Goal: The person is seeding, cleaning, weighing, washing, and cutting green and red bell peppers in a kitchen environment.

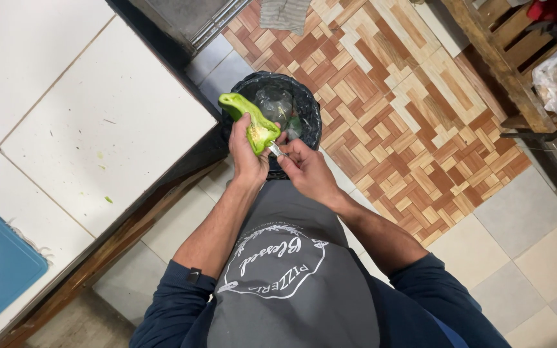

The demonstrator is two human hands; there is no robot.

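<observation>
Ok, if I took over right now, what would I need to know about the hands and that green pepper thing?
Left hand: holds the green pepper half, cut side up, over the black bin.
Right hand: grips a small metal blade with its tip at the pepper's seedy core.
Done: pepper is already cut open.
Left: pale seeds and core still sit inside the pepper.
White tiled counter with green specks is to the left.

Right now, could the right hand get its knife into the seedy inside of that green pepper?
Probably yes. The left hand holds the green pepper with its cut side turned toward the right hand, whose knife tip already sits at the seeds, above the bin. Nothing lies between.
</observation>
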